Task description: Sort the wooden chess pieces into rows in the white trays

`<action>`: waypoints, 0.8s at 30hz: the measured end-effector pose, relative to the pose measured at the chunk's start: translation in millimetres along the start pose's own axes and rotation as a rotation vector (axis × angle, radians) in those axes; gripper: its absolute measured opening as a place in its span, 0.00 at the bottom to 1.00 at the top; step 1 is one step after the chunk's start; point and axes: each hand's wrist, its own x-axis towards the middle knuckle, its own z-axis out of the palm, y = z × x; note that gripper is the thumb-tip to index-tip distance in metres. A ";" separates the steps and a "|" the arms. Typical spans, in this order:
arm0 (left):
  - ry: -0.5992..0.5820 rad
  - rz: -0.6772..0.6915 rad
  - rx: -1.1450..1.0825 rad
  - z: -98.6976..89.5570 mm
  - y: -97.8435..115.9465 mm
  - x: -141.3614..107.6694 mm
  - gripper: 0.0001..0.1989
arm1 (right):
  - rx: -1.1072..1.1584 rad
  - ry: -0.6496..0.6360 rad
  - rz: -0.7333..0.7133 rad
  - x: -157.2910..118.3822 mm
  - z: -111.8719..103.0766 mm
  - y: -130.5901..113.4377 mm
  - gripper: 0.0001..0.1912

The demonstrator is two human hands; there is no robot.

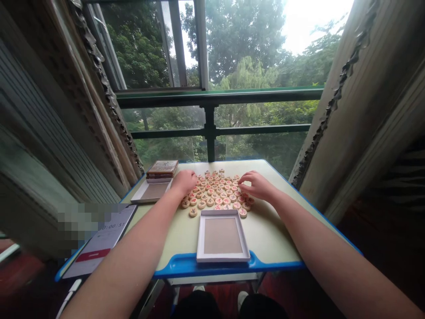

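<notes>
Many round wooden chess pieces (210,201) with red and black characters lie spread in the middle of the table. My left hand (185,180) rests at the left edge of the spread, fingers curled in, and whatever is under the fingertips is hidden. At the right edge, my right hand (255,184) touches the pieces with its thumb and fingers apart and nothing visibly held. A shallow white box tray (223,235) with a grey-brown inside stands in front of the pieces, near the table's front edge.
A second shallow tray (154,191) sits at the left, before a stack of flat boxes (162,168). A tablet (102,239) with a white cable (71,290) lies at the front left. The table (275,239) has a blue rim; curtains and a railing stand beyond.
</notes>
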 end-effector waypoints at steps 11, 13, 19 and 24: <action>0.014 -0.070 -0.153 -8.9 10.8 1.5 0.14 | 0.147 -0.196 -0.111 -2.5 4.8 -37.3 0.14; -0.022 -0.053 -0.146 -16.0 13.6 -3.6 0.13 | 0.142 -0.199 -0.100 -1.8 5.8 -34.0 0.15; 0.083 -0.024 -0.226 -37.0 16.8 -32.9 0.17 | 0.103 -0.009 0.056 2.7 7.1 -7.3 0.16; 0.305 0.108 -0.275 -35.6 11.5 -78.5 0.12 | 0.040 0.046 0.093 2.8 10.4 7.4 0.13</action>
